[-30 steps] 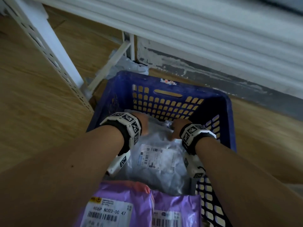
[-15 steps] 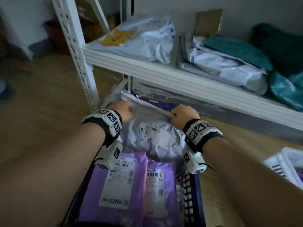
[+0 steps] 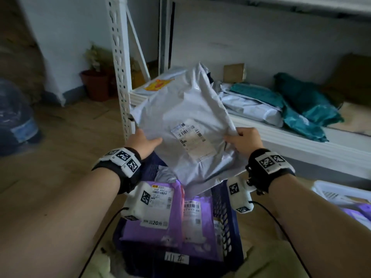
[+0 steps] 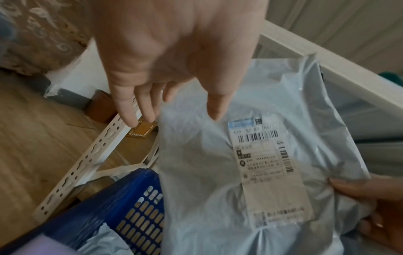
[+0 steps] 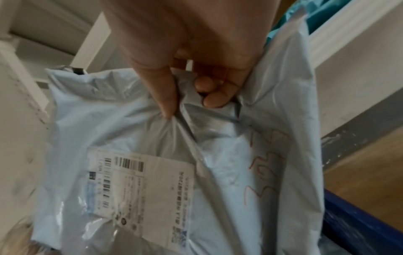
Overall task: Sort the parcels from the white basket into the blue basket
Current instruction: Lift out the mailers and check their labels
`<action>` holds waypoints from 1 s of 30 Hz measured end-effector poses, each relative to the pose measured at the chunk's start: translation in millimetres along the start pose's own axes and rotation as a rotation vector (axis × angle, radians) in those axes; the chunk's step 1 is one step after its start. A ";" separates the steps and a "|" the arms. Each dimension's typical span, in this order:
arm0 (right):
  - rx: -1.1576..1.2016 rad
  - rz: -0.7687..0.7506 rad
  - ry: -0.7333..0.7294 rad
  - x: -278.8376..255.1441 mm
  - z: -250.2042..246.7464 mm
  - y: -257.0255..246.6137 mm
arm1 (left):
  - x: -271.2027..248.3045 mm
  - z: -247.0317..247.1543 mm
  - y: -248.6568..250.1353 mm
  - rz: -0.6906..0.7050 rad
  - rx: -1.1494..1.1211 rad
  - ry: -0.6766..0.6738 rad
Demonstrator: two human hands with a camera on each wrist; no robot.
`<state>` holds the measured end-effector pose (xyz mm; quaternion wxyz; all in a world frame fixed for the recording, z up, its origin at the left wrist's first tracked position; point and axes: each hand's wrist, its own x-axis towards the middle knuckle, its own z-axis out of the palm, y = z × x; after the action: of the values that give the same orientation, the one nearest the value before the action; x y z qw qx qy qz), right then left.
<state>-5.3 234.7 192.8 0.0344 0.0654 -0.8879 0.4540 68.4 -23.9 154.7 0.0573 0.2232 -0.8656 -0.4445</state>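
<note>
A grey parcel with a white label is held up over the far end of the blue basket. My left hand holds its left edge, thumb on the front and fingers behind. My right hand grips a bunched fold at its right edge. In the left wrist view the left hand has its fingers nearly straight along the parcel. The right wrist view shows the right hand pinching the parcel. Two purple parcels lie in the blue basket. The white basket shows at the right edge.
A white metal shelf stands just behind, its post left of the parcel and its board to the right. Grey parcels and teal parcels lie on it. A plant pot and a water bottle stand at the left.
Both hands have lifted the grey parcel up from inside the blue basket to shelf height. The head view has tilted up, so the shelf and its parcels now show.
</note>
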 end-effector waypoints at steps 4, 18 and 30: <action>0.228 0.059 0.003 -0.7 12.1 7.9 | 3.9 3.0 -6.1 -0.024 -0.231 0.036; 0.612 0.264 0.077 28.6 22.1 46.4 | 57.6 39.2 -19.1 -0.002 -0.617 0.071; 0.676 0.314 0.238 34.4 12.7 34.7 | 62.3 38.1 8.6 0.092 -0.724 0.199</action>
<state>-44.5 241.6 161.7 0.0439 -0.1166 -0.6773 0.7251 -1.5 -18.4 132.6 0.2359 0.1915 -0.6519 -0.6948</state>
